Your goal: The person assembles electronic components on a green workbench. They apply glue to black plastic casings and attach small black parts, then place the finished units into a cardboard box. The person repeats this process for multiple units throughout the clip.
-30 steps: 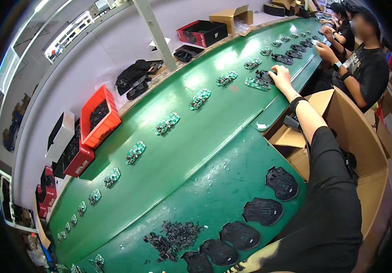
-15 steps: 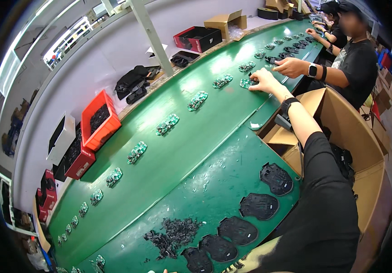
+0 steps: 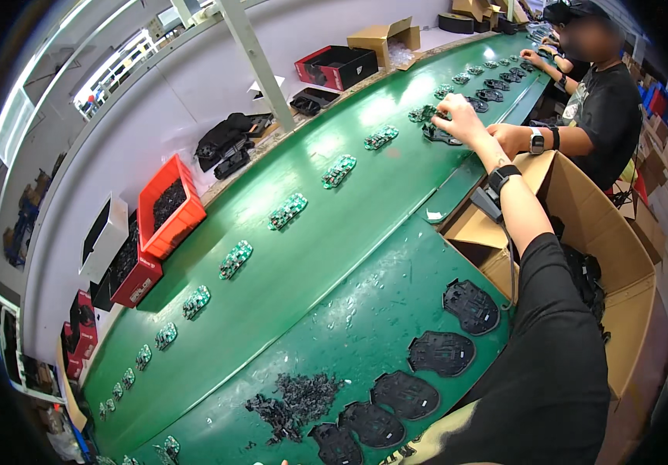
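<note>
My right hand reaches far over the green belt, fingers bent together. Its fingertips are beside a green circuit board; what they pinch, if anything, I cannot make out. Just below the hand lies a black mouse-shaped shell. Of my left hand only a sliver shows at the lower edge, its fingers hidden. On the near green worktop sit several black mouse shells in a curved row, beside a heap of small black parts. A co-worker's hand is close behind my right wrist.
More circuit boards line the belt. A large open cardboard box stands to the right, under my forearm. Along the far side are an orange bin and red-and-black boxes. The co-worker sits at the right.
My right hand has moved slightly up and away, from one circuit board to beside another. A black shell now lies where the first board was. The co-worker's hand has drawn back behind my wrist.
</note>
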The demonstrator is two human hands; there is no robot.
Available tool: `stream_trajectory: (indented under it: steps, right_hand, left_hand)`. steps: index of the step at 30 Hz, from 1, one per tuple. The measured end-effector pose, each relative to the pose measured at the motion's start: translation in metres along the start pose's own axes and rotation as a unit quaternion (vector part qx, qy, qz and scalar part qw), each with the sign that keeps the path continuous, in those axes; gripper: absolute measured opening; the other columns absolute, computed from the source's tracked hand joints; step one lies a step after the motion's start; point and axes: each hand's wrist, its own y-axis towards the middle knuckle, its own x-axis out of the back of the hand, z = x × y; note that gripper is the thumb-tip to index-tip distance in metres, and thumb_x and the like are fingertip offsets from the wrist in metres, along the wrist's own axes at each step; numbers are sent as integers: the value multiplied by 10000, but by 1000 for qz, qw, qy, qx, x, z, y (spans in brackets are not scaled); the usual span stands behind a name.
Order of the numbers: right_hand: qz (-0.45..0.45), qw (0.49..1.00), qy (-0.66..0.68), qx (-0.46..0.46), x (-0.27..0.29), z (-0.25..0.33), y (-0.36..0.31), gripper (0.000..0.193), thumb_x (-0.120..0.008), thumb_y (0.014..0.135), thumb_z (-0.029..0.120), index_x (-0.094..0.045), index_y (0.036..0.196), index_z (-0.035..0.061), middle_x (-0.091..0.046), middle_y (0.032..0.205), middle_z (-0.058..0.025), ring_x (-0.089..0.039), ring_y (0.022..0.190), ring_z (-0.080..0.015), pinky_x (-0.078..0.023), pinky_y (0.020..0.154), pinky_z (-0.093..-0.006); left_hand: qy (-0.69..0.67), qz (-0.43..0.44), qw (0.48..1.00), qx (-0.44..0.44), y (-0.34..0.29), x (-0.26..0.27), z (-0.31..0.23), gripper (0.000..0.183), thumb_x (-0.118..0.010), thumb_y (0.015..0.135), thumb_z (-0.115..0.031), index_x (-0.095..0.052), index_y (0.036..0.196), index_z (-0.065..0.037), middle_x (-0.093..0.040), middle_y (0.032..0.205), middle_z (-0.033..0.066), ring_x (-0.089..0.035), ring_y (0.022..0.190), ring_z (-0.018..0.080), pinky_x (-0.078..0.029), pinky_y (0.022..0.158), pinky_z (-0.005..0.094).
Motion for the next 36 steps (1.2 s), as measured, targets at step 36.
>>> stream_trajectory:
  steps: [36]
  right_hand:
    - [406,906,-113,-28,20,-3,-17,413,-628,619,-3,-640,1030,38,-668,1013,-225,-663,909,-349,-534,733,-430]
  left_hand:
    - [7,-42,993,-113,13,-5,17,135,-529,843,62,-645,897,20,-595,763,97,-550,654,191,-446,582,311]
